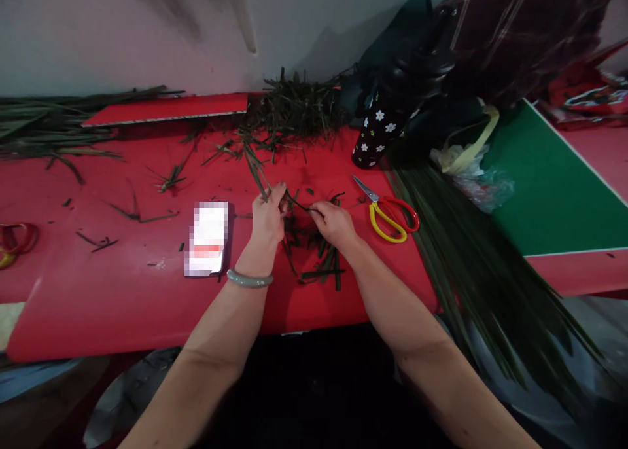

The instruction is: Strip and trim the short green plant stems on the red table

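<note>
My left hand [269, 213], with a pale bangle [250, 279] at its wrist, is closed round a small bunch of green leaf strips [254, 165] that fan out above the fingers. From this bunch a thin strip [297, 202] runs across to my right hand [333, 224], which pinches its end between thumb and forefinger. Cut leaf pieces [330, 266] lie on the red table below and between both hands. Right of my right hand rest scissors [387, 216] with one yellow and one red handle, blades slightly apart. The fingers partly hide how the strips are joined.
A phone [210, 239] lies left of my left hand. Behind stand a heap of leaf scraps [299, 105] and a dark flowered bottle [375, 131]. Long green leaves [481, 266] hang over the table's right front edge. Another pair of scissors [17, 239] lies far left.
</note>
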`<state>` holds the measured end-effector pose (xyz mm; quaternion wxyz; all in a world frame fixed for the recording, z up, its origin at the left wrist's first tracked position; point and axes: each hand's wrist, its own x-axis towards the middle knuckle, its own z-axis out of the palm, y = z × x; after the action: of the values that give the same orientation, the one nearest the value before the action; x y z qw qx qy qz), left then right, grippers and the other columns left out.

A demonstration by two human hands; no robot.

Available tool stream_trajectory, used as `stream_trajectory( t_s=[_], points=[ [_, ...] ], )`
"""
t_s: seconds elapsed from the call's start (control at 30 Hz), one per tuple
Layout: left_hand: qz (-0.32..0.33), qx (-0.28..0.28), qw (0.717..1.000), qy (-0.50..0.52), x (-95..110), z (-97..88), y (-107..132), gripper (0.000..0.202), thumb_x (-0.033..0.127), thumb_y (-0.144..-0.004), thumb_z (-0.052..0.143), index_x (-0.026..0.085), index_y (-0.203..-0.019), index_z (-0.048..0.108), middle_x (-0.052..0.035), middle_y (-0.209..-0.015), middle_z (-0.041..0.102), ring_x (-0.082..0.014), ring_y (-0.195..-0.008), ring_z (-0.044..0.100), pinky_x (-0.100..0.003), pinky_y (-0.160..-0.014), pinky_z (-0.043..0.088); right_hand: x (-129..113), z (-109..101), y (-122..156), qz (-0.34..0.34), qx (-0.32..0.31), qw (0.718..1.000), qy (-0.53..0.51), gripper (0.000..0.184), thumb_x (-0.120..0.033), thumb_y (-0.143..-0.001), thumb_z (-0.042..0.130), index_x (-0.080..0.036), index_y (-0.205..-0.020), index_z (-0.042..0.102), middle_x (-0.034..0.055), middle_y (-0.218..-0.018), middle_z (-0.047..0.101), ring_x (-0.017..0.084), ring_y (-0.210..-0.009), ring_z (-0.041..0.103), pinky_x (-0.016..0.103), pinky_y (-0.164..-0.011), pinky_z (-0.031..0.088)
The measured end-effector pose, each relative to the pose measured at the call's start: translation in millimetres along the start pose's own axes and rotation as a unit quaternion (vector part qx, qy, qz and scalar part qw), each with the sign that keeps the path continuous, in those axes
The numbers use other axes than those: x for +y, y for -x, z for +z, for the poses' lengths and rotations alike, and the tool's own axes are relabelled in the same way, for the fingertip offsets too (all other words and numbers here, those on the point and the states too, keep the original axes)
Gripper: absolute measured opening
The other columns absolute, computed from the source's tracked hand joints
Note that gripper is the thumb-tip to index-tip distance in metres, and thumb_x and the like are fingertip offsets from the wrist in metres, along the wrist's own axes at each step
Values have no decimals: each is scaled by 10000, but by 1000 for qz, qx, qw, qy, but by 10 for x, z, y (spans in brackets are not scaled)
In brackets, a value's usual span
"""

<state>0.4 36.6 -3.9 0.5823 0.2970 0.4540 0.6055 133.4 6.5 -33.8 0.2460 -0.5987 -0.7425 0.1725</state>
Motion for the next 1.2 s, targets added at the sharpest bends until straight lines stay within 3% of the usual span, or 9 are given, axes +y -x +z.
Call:
stream_trajectory(
  t_s=[0.13,0.3,0.43,0.53,0.67,0.83,1.0,1.2],
  points=[
    [-12,-16,999,27,-4,-13,-2,234,182,-635,599,162,-519,396,74,-441,351,-20,-355,301,-176,-358,195,5,-7,-11,12,-1,1000,-3,233,-261,-837,393,-205,-953,586,42,-986,640,180,-906,583,273,-768,427],
    [-28,-23,999,15,11,-38,-20,237,237,-668,577,166,-518,408,56,-443,372,-38,-368,333,-183,-356,204,15,11,-18,10,-8,998,-57,202,-260,-827,409,-202,-886,594,33,-854,651,160,-804,587,259,-708,425],
    [-26,-21,999,25,26,-56,-56,249,194,-640,583,168,-502,378,67,-433,346,-32,-361,319,-178,-364,209,39,39,-18,-5,-5,996,-86,185,-254,-817,428,-198,-870,596,33,-835,645,155,-783,577,257,-703,411],
    [-36,-20,999,24,44,-44,-61,205,247,-653,588,159,-540,441,60,-457,381,-28,-368,324,-178,-359,191,56,37,-23,-3,7,994,-108,171,-260,-807,443,-187,-839,594,33,-801,636,152,-749,564,254,-683,397],
    [-33,-17,999,10,40,-3,-30,199,318,-638,634,136,-674,563,40,-537,470,-17,-383,336,-177,-359,183,48,3,-30,33,28,980,-195,165,-290,-796,451,-176,-776,568,1,-662,583,119,-629,523,226,-610,379],
    [-2,-46,997,-54,-84,36,43,234,310,-603,688,135,-591,532,67,-438,404,-23,-383,321,-177,-378,209,23,-19,-28,52,39,962,-265,166,-302,-786,443,-175,-726,531,-31,-561,502,98,-544,467,213,-558,365],
    [19,-71,993,-97,-155,46,66,218,275,-614,680,127,-568,527,64,-435,392,-24,-399,334,-176,-390,227,16,-12,-14,44,34,957,-283,137,-281,-780,439,-176,-752,522,-40,-562,488,85,-507,448,209,-531,368],
    [-12,-53,996,-77,-123,48,49,217,230,-618,656,135,-526,483,67,-424,384,-21,-381,319,-172,-375,223,-32,-6,17,-11,25,953,-302,132,-204,-745,467,-175,-840,552,-9,-708,581,99,-608,519,226,-601,420]
  ],
)
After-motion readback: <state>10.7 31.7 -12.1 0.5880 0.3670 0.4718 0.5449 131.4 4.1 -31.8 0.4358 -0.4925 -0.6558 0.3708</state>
